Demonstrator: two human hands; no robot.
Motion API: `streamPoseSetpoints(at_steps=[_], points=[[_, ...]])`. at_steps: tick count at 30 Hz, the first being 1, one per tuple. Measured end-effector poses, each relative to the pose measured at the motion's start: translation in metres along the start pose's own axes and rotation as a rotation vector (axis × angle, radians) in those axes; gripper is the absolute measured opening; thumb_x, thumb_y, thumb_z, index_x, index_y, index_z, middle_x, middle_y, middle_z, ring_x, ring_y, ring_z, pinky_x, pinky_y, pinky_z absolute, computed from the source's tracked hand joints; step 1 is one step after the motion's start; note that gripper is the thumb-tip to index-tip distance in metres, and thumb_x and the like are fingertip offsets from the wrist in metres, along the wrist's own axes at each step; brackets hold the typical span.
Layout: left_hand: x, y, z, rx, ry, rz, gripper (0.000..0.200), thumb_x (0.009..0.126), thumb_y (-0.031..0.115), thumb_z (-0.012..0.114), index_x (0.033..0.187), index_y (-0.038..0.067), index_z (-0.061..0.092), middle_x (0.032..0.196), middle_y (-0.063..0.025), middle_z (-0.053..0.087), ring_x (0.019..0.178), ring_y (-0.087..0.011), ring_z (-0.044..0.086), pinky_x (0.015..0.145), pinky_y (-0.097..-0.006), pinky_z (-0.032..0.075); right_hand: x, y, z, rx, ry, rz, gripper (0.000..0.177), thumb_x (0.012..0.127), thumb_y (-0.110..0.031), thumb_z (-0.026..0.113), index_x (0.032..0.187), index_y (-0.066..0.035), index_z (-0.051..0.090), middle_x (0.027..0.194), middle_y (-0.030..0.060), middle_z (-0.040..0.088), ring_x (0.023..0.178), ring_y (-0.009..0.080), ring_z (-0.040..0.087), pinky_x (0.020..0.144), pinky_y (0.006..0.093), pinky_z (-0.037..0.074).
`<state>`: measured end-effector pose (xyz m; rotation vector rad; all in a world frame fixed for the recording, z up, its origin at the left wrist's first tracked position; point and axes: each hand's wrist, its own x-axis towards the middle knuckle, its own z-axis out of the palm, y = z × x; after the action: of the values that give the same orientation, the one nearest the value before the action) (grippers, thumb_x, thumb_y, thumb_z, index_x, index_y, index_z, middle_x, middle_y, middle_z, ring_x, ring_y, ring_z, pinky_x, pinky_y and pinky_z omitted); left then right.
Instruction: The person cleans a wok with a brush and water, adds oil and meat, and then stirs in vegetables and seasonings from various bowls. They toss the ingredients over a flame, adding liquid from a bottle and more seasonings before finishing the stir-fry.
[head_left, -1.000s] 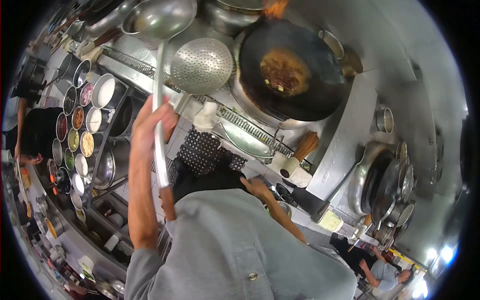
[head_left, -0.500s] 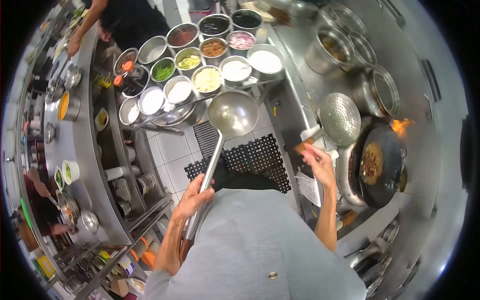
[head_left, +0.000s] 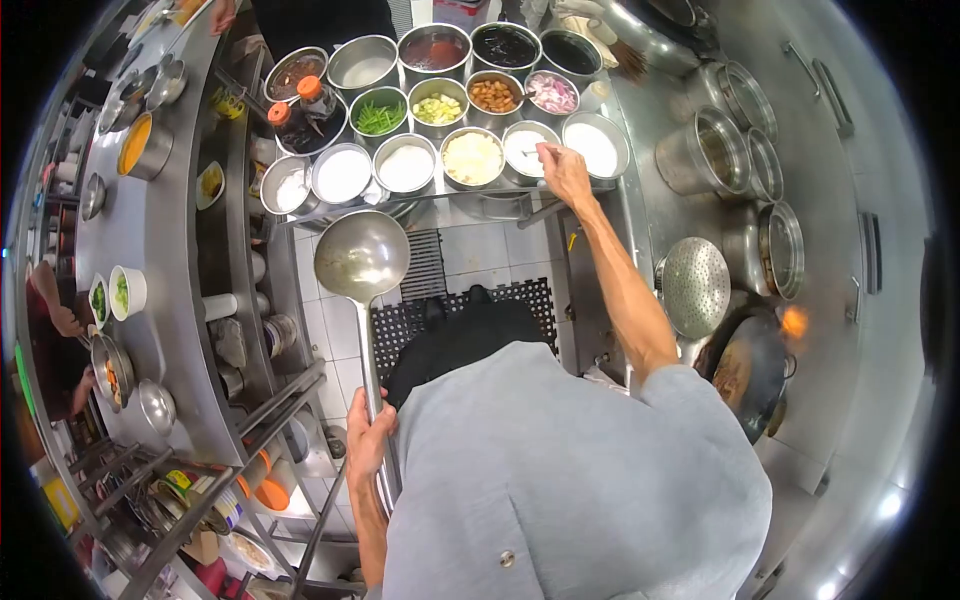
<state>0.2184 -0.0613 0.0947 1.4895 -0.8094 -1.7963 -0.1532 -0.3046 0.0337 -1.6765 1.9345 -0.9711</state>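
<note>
My left hand (head_left: 370,440) is wrapped round the long metal handle of a big ladle (head_left: 362,256), whose bowl hangs over the floor in front of the ingredient rack. My right hand (head_left: 566,176) reaches out to a metal tub of white powder (head_left: 519,140). Its fingers are pinched at the tub's right side on what looks like a small spoon (head_left: 531,153), mostly hidden. Left of that tub is one with a pale yellow chopped ingredient (head_left: 472,157); another white-filled tub (head_left: 594,150) stands to the right.
At right a wok (head_left: 762,375) holds brown food beside a flame (head_left: 794,321). A perforated skimmer (head_left: 697,287) and steel pots (head_left: 705,155) stand near it. Sauce bottles (head_left: 316,98) are on the rack's left. A steel counter (head_left: 180,300) runs along the left, with other people beyond.
My right hand has left the stove side and reached forward to the white powder tub. The ladle has swung left with my left hand. The view has shifted.
</note>
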Motion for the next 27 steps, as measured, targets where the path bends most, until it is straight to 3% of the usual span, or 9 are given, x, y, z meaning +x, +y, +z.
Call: streamPoseSetpoints(at_steps=[3, 12, 19, 27], points=[[0.005, -0.001, 0.014, -0.068, 0.027, 0.033, 0.024, 0.087, 0.011, 0.059, 0.106, 0.003, 0.046, 0.065, 0.002, 0.045, 0.056, -0.0063, 0.041, 0.053, -0.0218, 0.033, 0.002, -0.001, -0.026, 0.037, 0.049, -0.122, 0.023, 0.09, -0.015, 0.057, 0.098, 0.004, 0.067, 0.079, 0.017, 0.069, 0.068, 0.0229, 0.067, 0.062, 0.0325, 0.05], [0.032, 0.019, 0.061, 0.017, -0.019, -0.004, 0.028, 0.085, 0.015, 0.061, 0.106, 0.003, 0.047, 0.063, 0.0025, 0.044, 0.056, -0.0066, 0.039, 0.054, -0.0226, 0.031, 0.022, 0.03, -0.037, 0.136, 0.012, -0.104, 0.024, 0.09, -0.017, 0.057, 0.098, 0.004, 0.067, 0.077, 0.0151, 0.069, 0.068, 0.0224, 0.067, 0.063, 0.0308, 0.051], [0.033, 0.01, 0.078, 0.015, -0.008, -0.047, 0.027, 0.085, 0.013, 0.061, 0.106, 0.003, 0.047, 0.064, 0.0035, 0.043, 0.057, -0.0059, 0.037, 0.053, -0.0223, 0.029, 0.03, 0.049, -0.039, 0.309, -0.056, 0.1, 0.03, 0.093, -0.021, 0.052, 0.097, 0.004, 0.068, 0.074, 0.0087, 0.068, 0.061, 0.0122, 0.06, 0.059, 0.0269, 0.049], [0.036, 0.013, 0.09, -0.004, -0.002, -0.065, 0.028, 0.085, 0.011, 0.06, 0.108, 0.003, 0.045, 0.064, 0.0036, 0.042, 0.057, -0.0059, 0.036, 0.053, -0.0221, 0.029, 0.035, 0.074, -0.039, 0.561, -0.056, 0.341, 0.03, 0.095, -0.02, 0.049, 0.101, 0.005, 0.065, 0.079, 0.0105, 0.069, 0.065, 0.0092, 0.06, 0.061, 0.0238, 0.05]])
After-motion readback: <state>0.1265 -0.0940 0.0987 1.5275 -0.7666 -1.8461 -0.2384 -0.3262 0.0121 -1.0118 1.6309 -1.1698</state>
